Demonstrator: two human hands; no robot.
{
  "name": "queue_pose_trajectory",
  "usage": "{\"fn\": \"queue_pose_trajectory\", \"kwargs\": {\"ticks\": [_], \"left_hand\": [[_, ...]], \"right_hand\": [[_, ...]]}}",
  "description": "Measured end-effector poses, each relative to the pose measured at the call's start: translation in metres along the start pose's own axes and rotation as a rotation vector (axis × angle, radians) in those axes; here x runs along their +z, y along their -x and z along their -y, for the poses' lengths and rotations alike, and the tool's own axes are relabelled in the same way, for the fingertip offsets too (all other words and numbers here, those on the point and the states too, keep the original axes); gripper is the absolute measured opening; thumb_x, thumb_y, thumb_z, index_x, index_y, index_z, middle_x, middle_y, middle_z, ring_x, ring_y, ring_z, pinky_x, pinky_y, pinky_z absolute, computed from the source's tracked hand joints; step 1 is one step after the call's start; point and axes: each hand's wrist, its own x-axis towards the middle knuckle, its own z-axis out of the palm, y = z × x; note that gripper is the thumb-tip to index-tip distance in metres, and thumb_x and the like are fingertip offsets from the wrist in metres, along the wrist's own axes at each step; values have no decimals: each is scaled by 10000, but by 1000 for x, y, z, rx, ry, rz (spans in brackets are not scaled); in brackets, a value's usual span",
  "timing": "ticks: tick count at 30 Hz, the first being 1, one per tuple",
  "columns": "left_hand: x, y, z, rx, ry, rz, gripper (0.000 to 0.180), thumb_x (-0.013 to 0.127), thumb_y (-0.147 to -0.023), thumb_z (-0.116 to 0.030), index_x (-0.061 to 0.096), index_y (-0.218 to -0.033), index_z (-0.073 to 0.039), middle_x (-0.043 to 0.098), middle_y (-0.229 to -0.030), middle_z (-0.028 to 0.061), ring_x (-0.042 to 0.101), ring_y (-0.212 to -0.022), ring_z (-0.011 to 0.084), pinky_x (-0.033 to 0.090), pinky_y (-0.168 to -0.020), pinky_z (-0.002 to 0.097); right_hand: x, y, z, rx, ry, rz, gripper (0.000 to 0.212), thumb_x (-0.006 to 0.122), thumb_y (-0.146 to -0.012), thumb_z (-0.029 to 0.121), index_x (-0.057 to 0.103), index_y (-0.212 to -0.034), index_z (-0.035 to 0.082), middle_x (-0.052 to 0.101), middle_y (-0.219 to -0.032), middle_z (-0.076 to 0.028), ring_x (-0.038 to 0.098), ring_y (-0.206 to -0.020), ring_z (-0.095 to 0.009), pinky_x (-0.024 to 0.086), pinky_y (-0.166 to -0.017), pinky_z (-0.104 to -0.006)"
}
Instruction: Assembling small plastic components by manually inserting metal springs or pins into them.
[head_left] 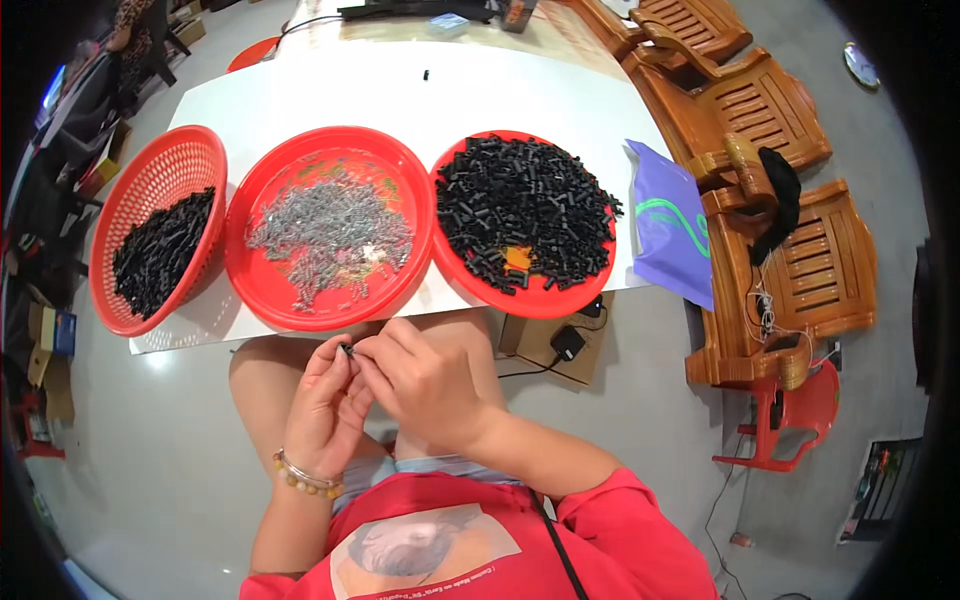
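Above my lap, just off the table's near edge, my two hands meet. My left hand (328,405) is closed in a pinch on a small black plastic piece (346,349). My right hand (420,380) has thumb and forefinger pressed together against the same piece; anything between those fingertips is too small to make out. Beyond them a round red tray (245,275) holds many small silver metal pieces (330,225). To its right, another red tray (560,303) is heaped with short black tube-like pieces (525,205). A tilted red basket (155,165) at the left contains black pieces (165,255).
The trays and basket stand on a white tabletop (520,85). One loose black piece (426,75) lies near its far side. A purple bag (668,220) overhangs the right edge. Wooden chairs (790,260) and a red plastic stool (805,415) stand to the right. Below the table sits a cardboard box (540,350).
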Motion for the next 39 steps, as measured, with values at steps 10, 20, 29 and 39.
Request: {"fn": "queue_pose_trajectory", "kwargs": {"ticks": [10,20,29,39], "left_hand": [[-10,-8,5,-186,205,32,244,482,-961,-82,505,-1202,-44,606,-1096,69,602,-994,144,524,-873,283],[-10,-7,-4,-280,278,-13,200,498,-958,-106,557,-1139,-43,634,-1050,96,635,-935,198,547,-848,318],[-3,-5,2,-298,248,-14,196,499,-959,-110,536,-1141,-49,636,-1046,105,642,-905,199,555,-821,318],[-3,1,2,-270,220,63,206,490,-965,-112,510,-1162,-57,619,-1087,121,635,-940,208,557,-820,315]], "right_hand": [[-11,5,-9,1,-83,-19,206,644,-809,85,641,-1011,48,581,-788,-72,608,-621,-217,472,-508,-328],[-81,11,-106,343,315,-133,88,643,-799,62,674,-880,82,591,-843,-76,624,-714,-274,503,-602,-391],[-111,-5,-135,237,610,115,33,649,-780,90,673,-796,75,579,-803,-59,627,-682,-273,505,-597,-387],[-109,-20,-136,219,662,207,75,606,-753,88,675,-763,59,571,-778,-95,629,-695,-299,513,-620,-415]]}}
